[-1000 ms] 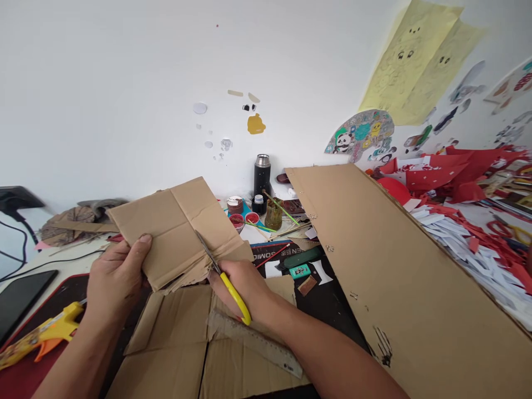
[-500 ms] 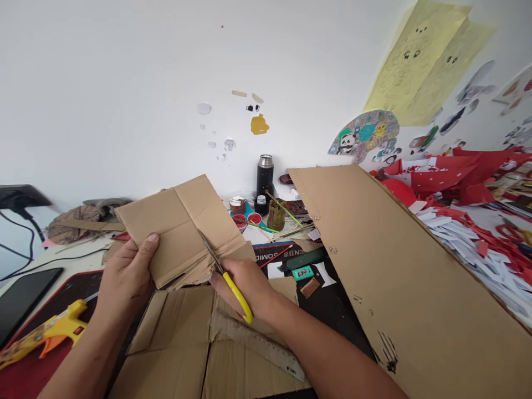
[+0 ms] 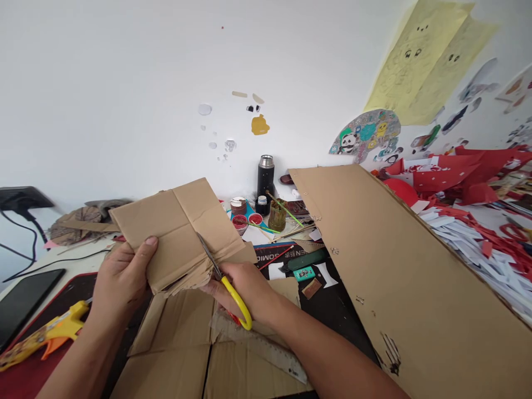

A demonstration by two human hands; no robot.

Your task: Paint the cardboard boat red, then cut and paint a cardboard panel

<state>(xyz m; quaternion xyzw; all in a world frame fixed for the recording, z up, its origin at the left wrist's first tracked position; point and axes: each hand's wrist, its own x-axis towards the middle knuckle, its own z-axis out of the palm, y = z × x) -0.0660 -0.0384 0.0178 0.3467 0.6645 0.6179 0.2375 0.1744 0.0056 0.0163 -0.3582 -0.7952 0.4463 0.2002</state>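
Note:
A creased piece of brown cardboard [image 3: 174,221] is pinched by my left hand [image 3: 128,271] at its lower left edge, thumb on top. My right hand [image 3: 249,291] is closed round a pair of yellow-handled scissors [image 3: 235,293], whose blades lie against the cardboard and point up and left. Torn, ragged layers hang along the cardboard's lower edge, close to the blades. Underneath, larger flat cardboard [image 3: 166,366] lies on the table with a clear plastic ruler [image 3: 270,352] across it, partly behind my right forearm.
A big cardboard panel [image 3: 407,266] leans along the right. On the left lies a yellow glue gun [image 3: 58,332] beside a black tablet-like slab [image 3: 29,302]. Paint pots [image 3: 240,223], a jar with brushes [image 3: 277,216] and a black flask [image 3: 266,176] stand at the back.
My left hand and the held cardboard have shifted slightly left and down. The scissors and my right hand are almost where they were, moved a little lower.

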